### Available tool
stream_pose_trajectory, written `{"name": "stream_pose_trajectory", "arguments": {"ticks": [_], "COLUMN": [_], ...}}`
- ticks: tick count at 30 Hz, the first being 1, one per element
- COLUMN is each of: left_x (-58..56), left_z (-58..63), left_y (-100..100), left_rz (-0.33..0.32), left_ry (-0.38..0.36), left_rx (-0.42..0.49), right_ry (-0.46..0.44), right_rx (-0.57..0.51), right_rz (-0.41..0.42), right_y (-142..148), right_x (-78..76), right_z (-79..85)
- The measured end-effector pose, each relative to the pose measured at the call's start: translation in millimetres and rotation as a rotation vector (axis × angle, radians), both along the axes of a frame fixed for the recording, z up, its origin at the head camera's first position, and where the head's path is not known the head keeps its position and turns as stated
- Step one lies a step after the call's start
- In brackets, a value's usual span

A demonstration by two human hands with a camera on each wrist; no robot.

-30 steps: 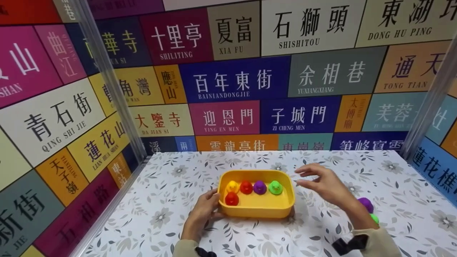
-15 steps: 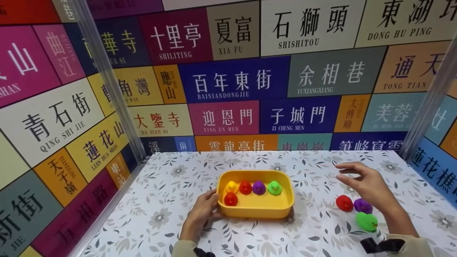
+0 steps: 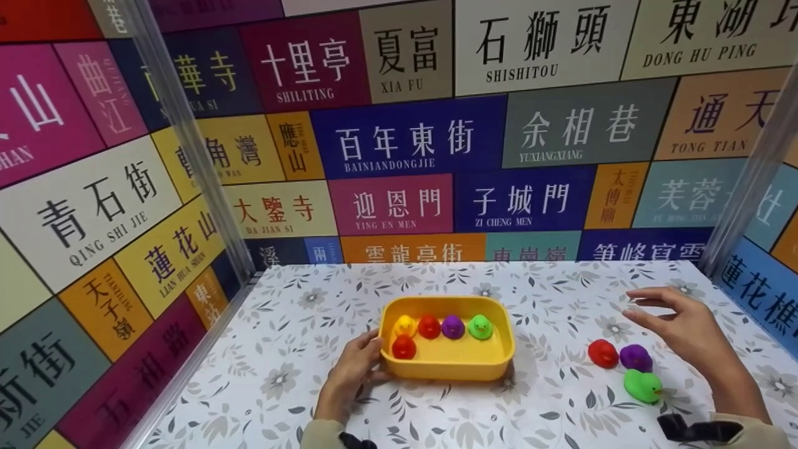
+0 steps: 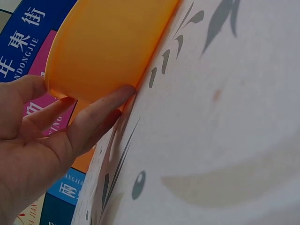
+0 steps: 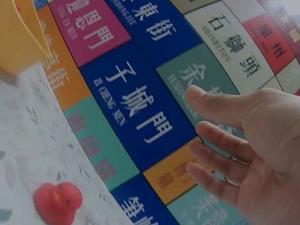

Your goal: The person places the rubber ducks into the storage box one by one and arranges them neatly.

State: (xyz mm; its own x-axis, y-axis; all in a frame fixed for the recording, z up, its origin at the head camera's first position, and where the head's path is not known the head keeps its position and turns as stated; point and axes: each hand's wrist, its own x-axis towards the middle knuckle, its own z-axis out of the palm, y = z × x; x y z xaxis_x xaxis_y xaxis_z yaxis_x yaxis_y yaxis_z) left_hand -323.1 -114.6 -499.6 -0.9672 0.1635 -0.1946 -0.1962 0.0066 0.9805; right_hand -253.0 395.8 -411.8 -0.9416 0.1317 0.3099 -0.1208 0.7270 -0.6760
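My left hand (image 3: 352,368) holds the left end of a yellow plastic tub (image 3: 446,372); in the left wrist view its fingertips lie against the wall of the tub (image 4: 108,47). Inside sit several small toy ducks: a yellow duck (image 3: 406,327), a red duck (image 3: 429,327), a purple duck (image 3: 453,327), a green duck (image 3: 480,327) and a second red one at the front left. Off to the right, my right hand (image 3: 682,321) hovers with nothing in it, fingers spread. Near it on the table lie another red duck (image 3: 603,353), a purple duck (image 3: 636,358) and a green duck (image 3: 643,386).
A white cloth with grey flowers and leaves covers the table (image 3: 299,349). Behind and beside it stand walls of coloured panels (image 3: 408,140) with Chinese place names. Clear upright posts (image 3: 193,143) stand at both back corners.
My right hand has moved right, away from the tub to beyond the three loose ducks, uncovering them. The left hand and the tub have stayed in place.
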Motion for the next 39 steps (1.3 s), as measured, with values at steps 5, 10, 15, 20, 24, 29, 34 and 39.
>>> {"name": "stream_pose_trajectory", "arguments": {"ticks": [5,10,15,20,24,29,34,39], "left_x": [-0.6,-0.8,-1.0,-0.8,-0.6,-0.3,0.2,0.2], "left_z": [-0.2,-0.4,-1.1,-0.7,0.3,-0.3,0.9,1.4], "left_y": [0.9,-0.1,-0.6,0.0,0.5,1.1,1.3,0.6], "left_rz": [0.010,0.013,0.014,0.015,0.020,0.012,0.026,0.031], "left_ry": [-0.022,-0.008,-0.014,-0.019,-0.014,0.007,-0.009,-0.031], "left_rx": [-0.014,-0.007,-0.008,-0.010,-0.007,-0.011,-0.035,-0.025], "right_ry": [-0.074,-0.160,-0.286,-0.443,-0.496,-0.526,-0.577,-0.595], "right_rx": [-0.022,-0.094,-0.108,-0.159,-0.164,-0.147,-0.179,-0.181], "right_rz": [-0.023,-0.074,-0.075,-0.049,-0.043,-0.046,-0.050,-0.057], "right_y": [18.0,34.2,49.3,61.0,64.8,62.3,57.4,55.6], "right_x": [0.6,-2.7,-6.0,-9.4,-12.6,-17.9,-22.7,-24.2], "right_z": [-9.6,-26.8,-44.2,-57.9,-65.7,-74.4,-82.0,-83.7]}}
